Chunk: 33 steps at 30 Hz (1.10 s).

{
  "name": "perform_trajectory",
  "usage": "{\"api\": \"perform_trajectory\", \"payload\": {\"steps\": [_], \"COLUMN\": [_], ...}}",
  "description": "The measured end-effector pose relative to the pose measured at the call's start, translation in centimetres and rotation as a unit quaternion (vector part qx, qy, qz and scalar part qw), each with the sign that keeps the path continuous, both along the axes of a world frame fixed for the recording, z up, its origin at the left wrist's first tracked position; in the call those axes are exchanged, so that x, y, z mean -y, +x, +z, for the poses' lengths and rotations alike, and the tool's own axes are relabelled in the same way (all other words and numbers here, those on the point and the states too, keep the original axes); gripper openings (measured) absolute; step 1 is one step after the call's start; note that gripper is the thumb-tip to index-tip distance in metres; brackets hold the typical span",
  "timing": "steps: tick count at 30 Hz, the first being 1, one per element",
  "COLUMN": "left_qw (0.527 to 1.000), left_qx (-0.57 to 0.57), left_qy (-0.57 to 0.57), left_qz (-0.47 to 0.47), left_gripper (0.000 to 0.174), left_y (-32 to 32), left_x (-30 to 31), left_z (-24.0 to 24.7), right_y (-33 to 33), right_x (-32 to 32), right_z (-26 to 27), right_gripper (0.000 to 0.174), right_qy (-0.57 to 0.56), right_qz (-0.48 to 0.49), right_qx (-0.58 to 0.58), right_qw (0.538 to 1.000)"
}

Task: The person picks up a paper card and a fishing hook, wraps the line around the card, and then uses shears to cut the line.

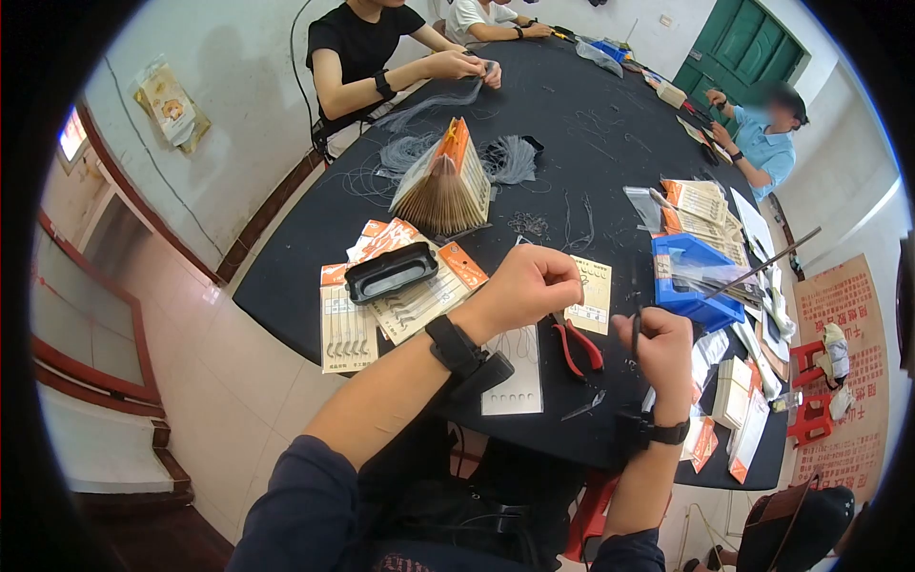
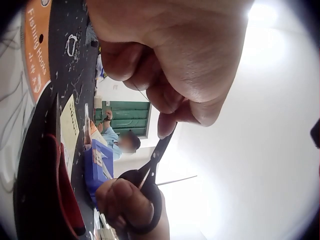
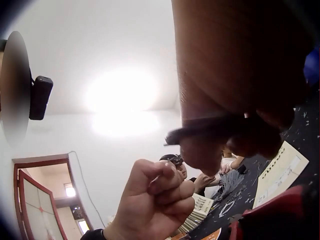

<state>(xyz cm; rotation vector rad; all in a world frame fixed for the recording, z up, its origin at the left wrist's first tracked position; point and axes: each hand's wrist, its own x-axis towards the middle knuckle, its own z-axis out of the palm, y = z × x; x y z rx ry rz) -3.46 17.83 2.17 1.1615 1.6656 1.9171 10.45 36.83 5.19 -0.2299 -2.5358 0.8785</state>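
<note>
My left hand (image 1: 529, 286) is raised over the near part of the table, thumb and fingertips pinched together. A thin line (image 2: 140, 92) shows at its curled fingers in the left wrist view; most of what it pinches is hidden. My right hand (image 1: 662, 348) grips a pair of black scissors (image 2: 156, 156), with fingers through the handle loops. The scissors' blades point toward the left fingertips and overlap them in the left wrist view. Below the hands lie red-handled pliers (image 1: 583, 350), a cream hook card (image 1: 593, 303) and a white card with lines (image 1: 515, 393).
A black tray (image 1: 391, 274) sits on packets of fishing hooks (image 1: 345, 329) at the left. Behind it stand a fanned stack of cards (image 1: 440, 195) and bundles of grey line (image 1: 512, 160). A blue bin (image 1: 681, 296) is at the right. Other people sit around the black table.
</note>
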Motion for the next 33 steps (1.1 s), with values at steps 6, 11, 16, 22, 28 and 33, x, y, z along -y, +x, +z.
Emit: {"api": "perform_trajectory", "payload": {"steps": [6,11,16,22,28,33], "left_qw": [0.996,0.993,0.976,0.895,0.955,0.958], "left_qx": [0.088,0.108,0.193,0.326,0.194,0.197], "left_qy": [0.005,0.039,0.031,0.147,0.085,0.073], "left_qz": [-0.033,-0.038,-0.097,-0.267,-0.209,-0.195], "left_gripper": [0.014,0.015,0.013,0.009,0.012,0.015], "left_y": [-0.2,-0.6,-0.2,1.2,0.5,1.1], "left_x": [-0.2,-0.3,0.1,-0.7,-0.7,-1.0], "left_z": [-0.3,-0.6,0.6,-0.3,-0.7,-0.6], "right_y": [-0.2,-0.5,-0.6,-1.1,-0.3,0.8], "right_x": [-1.3,-1.8,-0.5,5.1,5.5,3.5], "right_z": [-1.3,-2.7,-1.5,1.2,2.5,1.2], "right_gripper": [0.037,0.033,0.035,0.024,0.023,0.028], "right_qy": [-0.068,-0.097,-0.010,0.052,-0.059,-0.030], "right_qz": [-0.097,-0.127,-0.129,-0.151,-0.102,-0.135], "right_qx": [0.091,0.064,0.071,0.082,0.065,0.070], "right_qw": [0.989,0.985,0.989,0.984,0.991,0.988]}}
